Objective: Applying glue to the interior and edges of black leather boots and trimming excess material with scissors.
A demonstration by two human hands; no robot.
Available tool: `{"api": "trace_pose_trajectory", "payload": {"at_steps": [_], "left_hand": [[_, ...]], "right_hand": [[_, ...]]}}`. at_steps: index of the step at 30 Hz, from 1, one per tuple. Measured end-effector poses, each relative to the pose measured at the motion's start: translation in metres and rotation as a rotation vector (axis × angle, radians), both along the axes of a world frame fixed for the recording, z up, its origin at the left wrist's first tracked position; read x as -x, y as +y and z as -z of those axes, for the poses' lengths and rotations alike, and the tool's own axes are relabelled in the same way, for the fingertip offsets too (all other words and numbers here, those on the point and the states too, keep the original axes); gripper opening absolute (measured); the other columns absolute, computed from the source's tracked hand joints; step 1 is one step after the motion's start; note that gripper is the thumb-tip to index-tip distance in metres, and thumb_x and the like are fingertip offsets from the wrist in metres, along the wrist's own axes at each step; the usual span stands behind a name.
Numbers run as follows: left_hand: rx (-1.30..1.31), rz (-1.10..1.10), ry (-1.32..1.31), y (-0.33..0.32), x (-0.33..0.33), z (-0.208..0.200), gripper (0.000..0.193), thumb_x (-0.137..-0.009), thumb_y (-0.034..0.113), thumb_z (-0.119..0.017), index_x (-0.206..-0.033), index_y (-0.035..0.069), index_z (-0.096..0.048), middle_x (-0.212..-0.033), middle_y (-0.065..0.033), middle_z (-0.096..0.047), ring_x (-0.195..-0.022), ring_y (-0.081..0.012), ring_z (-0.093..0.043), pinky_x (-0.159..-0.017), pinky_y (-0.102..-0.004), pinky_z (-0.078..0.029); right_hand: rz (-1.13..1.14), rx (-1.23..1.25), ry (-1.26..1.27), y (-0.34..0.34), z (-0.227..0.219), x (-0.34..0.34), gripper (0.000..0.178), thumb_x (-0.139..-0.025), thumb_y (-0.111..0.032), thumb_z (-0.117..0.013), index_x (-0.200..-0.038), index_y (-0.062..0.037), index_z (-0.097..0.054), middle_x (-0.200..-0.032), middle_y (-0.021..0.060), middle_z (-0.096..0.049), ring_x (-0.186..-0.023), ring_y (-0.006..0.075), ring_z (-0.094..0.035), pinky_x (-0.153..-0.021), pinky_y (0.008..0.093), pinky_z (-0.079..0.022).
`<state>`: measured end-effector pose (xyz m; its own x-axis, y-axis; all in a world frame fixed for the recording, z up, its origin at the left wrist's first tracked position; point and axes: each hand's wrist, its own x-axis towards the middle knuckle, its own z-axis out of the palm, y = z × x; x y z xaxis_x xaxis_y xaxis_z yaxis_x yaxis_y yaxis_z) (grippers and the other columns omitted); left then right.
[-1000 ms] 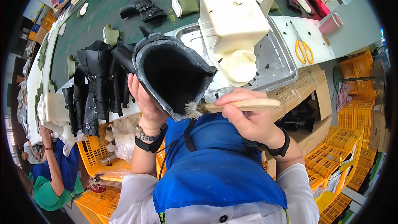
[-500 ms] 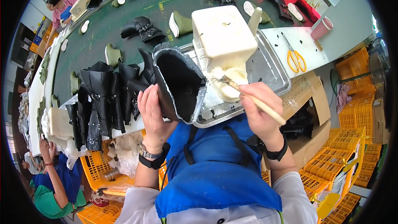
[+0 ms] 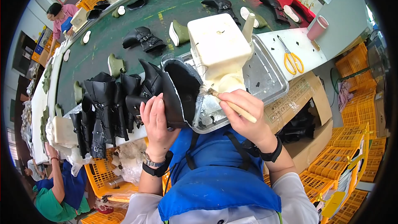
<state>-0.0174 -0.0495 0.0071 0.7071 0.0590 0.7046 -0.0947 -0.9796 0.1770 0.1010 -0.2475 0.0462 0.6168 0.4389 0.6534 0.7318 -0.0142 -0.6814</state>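
Observation:
My left hand (image 3: 156,120) is closed on a black boot upper (image 3: 181,85), its wide opening with a pale, frayed-looking rim turned towards me. Between the fingers of my right hand (image 3: 245,112) is a brush (image 3: 235,108) with a light wooden handle. Its bristles touch or almost touch the right edge of the upper's rim. Just behind stands a cream-coloured container (image 3: 220,37) with an open, pale cup (image 3: 231,82) at its foot, on a metal tray (image 3: 271,83) with black scraps.
Several black boot uppers (image 3: 99,103) are lined up at my left. Orange-handled scissors (image 3: 293,62) and a pink cup (image 3: 317,28) are on the white surface at right. Beyond, green boots (image 3: 179,32) and black ones lie on the green belt (image 3: 99,45). Other people work at left.
The brush has moved from the cup, left and slightly down, to the edge of the boot upper. My left hand keeps hold of the upper, which has shifted and turned slightly.

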Motion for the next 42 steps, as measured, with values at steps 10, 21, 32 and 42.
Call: {"api": "trace_pose_trajectory", "payload": {"at_steps": [10, 21, 32, 42], "left_hand": [[0.640, -0.060, -0.071, -0.004, 0.001, 0.001, 0.087, -0.055, 0.007, -0.077, -0.129, -0.003, -0.032, -0.119, -0.0160, -0.047, -0.108, -0.0274, -0.049, -0.094, -0.0358, -0.037], [2.011, 0.480, -0.195, -0.010, -0.011, 0.002, 0.076, -0.082, 0.055, -0.052, -0.133, 0.003, -0.032, -0.131, -0.0118, -0.042, -0.119, -0.0263, -0.042, -0.102, -0.0419, -0.033], [1.813, 0.742, 0.289, -0.020, -0.012, 0.020, 0.073, -0.081, 0.041, -0.060, -0.134, 0.004, -0.026, -0.134, -0.0115, -0.037, -0.124, -0.0235, -0.037, -0.102, -0.0369, -0.030], [1.915, 0.648, 0.205, -0.019, -0.009, -0.001, 0.055, -0.091, 0.022, -0.051, -0.136, 0.015, -0.022, -0.126, -0.0062, -0.043, -0.118, -0.0190, -0.042, -0.093, -0.0378, -0.041]], "right_hand": [[0.007, -0.129, 0.273, -0.010, 0.002, 0.003, 0.020, -0.079, 0.003, -0.060, -0.099, 0.0021, -0.062, -0.081, 0.0120, -0.063, -0.070, 0.0165, -0.061, -0.061, 0.0251, -0.048], [-0.282, -0.012, -0.105, 0.020, 0.021, 0.030, 0.046, -0.060, -0.022, -0.080, -0.093, -0.0082, -0.051, -0.102, 0.0156, -0.055, -0.091, 0.0316, -0.054, -0.077, 0.0380, -0.045], [-0.209, -0.190, -0.093, 0.036, 0.030, 0.031, 0.039, -0.063, 0.000, -0.074, -0.090, -0.0089, -0.047, -0.101, 0.0175, -0.051, -0.092, 0.0338, -0.055, -0.077, 0.0389, -0.047], [-0.274, -0.365, 0.088, 0.050, 0.024, 0.035, 0.033, -0.074, -0.003, -0.068, -0.094, -0.0052, -0.042, -0.102, 0.0214, -0.048, -0.092, 0.0306, -0.052, -0.080, 0.0364, -0.046]]}}
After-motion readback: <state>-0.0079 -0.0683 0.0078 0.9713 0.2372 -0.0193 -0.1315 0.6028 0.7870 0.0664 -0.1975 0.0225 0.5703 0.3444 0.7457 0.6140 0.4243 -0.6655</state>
